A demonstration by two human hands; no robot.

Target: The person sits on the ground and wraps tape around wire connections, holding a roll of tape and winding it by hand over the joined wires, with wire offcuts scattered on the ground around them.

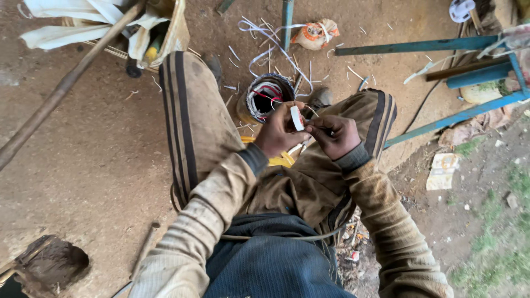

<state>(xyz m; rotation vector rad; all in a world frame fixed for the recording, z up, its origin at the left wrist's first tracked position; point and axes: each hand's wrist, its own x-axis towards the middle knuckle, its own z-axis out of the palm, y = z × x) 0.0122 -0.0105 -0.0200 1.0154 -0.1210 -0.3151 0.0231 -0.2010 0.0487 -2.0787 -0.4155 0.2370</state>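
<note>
I sit on dirt ground with my knees apart, both hands raised in front of me. My left hand pinches a short white plastic strip, holding it upright between thumb and fingers. My right hand is closed around the strip's lower end and a thin sliver beside it. Just beyond my hands stands a small woven basket, its rim worked in white, red and dark strips. Long white strips trail from it across the ground. A yellow object lies on my lap under the hands.
A bundle of white strips in a tan bag sits at the top left, crossed by a long wooden pole. Blue metal bars stand at right. A small tied sack lies beyond the basket. Strip offcuts litter the dirt.
</note>
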